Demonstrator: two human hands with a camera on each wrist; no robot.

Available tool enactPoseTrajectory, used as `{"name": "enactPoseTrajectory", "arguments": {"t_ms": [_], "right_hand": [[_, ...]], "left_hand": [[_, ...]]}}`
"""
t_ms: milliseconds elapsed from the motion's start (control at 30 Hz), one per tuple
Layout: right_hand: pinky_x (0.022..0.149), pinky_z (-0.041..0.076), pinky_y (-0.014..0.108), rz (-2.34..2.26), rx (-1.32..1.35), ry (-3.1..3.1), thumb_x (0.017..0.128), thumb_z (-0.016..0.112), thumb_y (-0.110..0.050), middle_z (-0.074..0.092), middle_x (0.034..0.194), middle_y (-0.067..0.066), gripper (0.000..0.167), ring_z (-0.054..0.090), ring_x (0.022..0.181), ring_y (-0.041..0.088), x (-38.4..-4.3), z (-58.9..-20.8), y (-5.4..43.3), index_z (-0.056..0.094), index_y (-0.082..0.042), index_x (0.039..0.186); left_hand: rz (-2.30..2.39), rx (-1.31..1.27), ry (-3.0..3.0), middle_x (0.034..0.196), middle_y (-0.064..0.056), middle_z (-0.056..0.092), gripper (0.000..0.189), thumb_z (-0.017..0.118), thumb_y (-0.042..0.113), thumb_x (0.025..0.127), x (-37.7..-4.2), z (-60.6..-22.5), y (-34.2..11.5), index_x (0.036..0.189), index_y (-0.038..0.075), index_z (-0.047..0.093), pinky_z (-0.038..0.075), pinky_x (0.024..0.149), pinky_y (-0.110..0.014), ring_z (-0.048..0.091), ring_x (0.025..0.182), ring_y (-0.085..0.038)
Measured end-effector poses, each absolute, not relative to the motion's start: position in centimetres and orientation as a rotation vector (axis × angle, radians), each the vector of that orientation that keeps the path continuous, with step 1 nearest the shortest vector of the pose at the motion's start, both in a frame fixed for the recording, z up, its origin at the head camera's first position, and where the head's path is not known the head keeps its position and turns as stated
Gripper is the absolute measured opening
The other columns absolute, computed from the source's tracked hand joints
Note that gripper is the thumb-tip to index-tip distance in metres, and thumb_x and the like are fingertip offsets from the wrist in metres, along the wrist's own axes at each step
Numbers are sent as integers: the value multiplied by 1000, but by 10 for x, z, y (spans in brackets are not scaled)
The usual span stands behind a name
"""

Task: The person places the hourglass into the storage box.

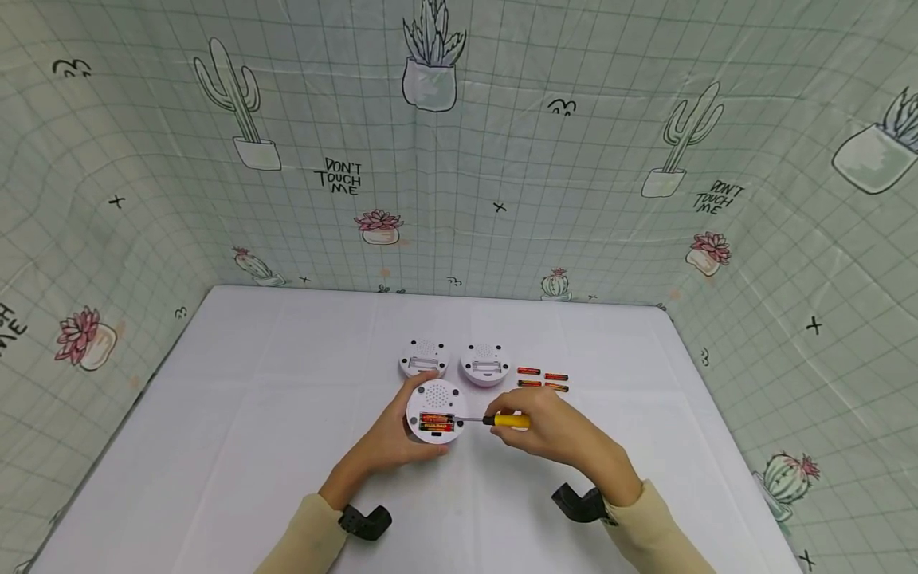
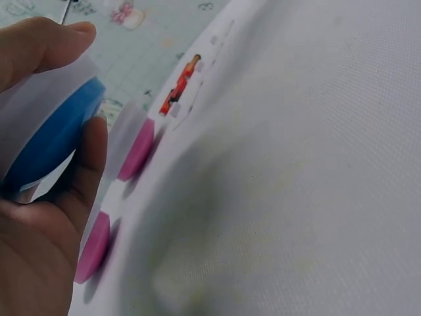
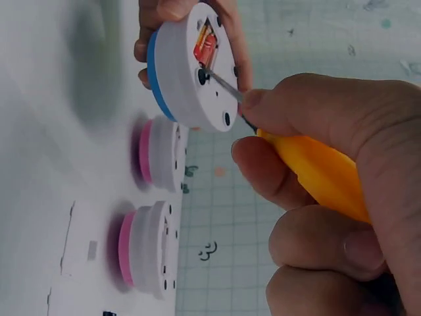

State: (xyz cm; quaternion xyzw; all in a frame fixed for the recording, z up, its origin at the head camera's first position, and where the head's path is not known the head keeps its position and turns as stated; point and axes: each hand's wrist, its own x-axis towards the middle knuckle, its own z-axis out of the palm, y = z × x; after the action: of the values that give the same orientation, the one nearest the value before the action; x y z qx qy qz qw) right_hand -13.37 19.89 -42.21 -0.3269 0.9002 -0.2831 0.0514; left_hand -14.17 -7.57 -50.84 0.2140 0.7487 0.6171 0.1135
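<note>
My left hand (image 1: 387, 438) grips a round white device (image 1: 439, 394) by its sides, its underside with speaker holes and dark feet turned up. The right wrist view shows its blue face (image 3: 162, 85) on the opposite side. Two red-and-black batteries (image 1: 436, 422) lie in its uncovered battery slot. A screwdriver (image 1: 511, 420) with a yellow handle is held by my right hand (image 1: 552, 426), thumb and fingers around the handle. Its metal shaft points left, and the tip (image 3: 208, 71) is at the slot's end, close to a black foot.
Behind the held device, two similar white devices (image 1: 423, 359) with pink faces lie face down, their battery slots uncovered and without batteries. Several loose batteries (image 1: 529, 371) lie to their right on the white table (image 1: 287, 375). A patterned cloth (image 1: 459, 175) hangs around the table.
</note>
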Motion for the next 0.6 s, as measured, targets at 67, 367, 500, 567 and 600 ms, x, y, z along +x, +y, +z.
{"name": "enactPoseTrajectory", "arguments": {"t_ms": [67,367,500,567,600], "right_hand": [[77,57,23,-849,-1019,2734,90,78,-14,75,96,-6,14,63,84,4,-134,-422,197,77,-13,104],[69,55,19,-826,-1077,2725,88,78,-8,78,94,0,14,65,78,3,-135,-420,190,80,-8,102],[66,53,18,-794,-1076,2733,86,78,-6,76,90,-1,12,61,73,3,-135,-418,185,78,-7,98],[66,52,18,-763,-1073,2744,86,78,-7,75,88,-2,10,59,72,4,-135,-418,183,77,-8,96],[66,52,18,-743,-1073,2753,86,79,-7,75,87,-2,10,58,72,4,-134,-418,182,77,-8,95]], "left_hand": [[1803,627,2199,155,-14,43,104,90,8,76,-142,-509,-76,159,16,28,44,104,-18,50,135,-32],[1821,621,2163,152,-15,45,103,89,3,75,-141,-509,-76,157,14,28,43,104,-17,50,135,-32],[1791,602,2182,149,-15,48,105,91,6,74,-141,-510,-75,157,15,27,44,103,-18,52,131,-31],[1777,586,2193,147,-16,49,106,92,7,73,-141,-511,-75,156,15,27,44,102,-18,53,129,-30],[1771,583,2195,146,-16,49,105,92,6,73,-142,-511,-74,156,14,27,45,101,-18,53,128,-30]]}}
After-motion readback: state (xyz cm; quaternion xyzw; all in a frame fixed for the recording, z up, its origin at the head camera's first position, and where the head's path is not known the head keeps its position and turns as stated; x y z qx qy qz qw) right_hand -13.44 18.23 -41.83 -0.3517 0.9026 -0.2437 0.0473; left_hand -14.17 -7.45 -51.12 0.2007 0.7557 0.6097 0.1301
